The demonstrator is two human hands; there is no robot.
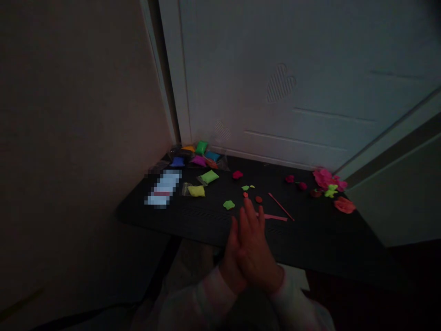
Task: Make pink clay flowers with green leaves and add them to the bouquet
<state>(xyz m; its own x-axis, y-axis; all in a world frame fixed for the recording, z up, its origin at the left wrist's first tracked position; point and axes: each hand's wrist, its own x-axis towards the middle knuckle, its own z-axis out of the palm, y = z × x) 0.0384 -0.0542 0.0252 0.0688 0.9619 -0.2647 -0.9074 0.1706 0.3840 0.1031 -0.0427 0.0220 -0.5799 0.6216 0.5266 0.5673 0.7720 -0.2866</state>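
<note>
My left hand (231,264) and my right hand (257,255) are pressed palm to palm over the table's front edge, fingers stretched forward. Anything between the palms is hidden. Just beyond the fingertips lie a small orange-red piece (245,195) and a darker red disc (258,199). Partly behind my right hand is a flat pink modelling tool (275,217), and a thin pink stick (281,207) slants beside it. A flat green clay piece (228,205) rests to the left. Smaller green pieces (245,188) sit farther back.
On the dark table (206,225), bags of coloured clay (199,160) are heaped at the back left. Nearer are a light green packet (209,177), a yellow packet (196,191) and a blurred bright rectangle (164,188). Pink flowers (325,178) and a yellow figure (331,191) stand right.
</note>
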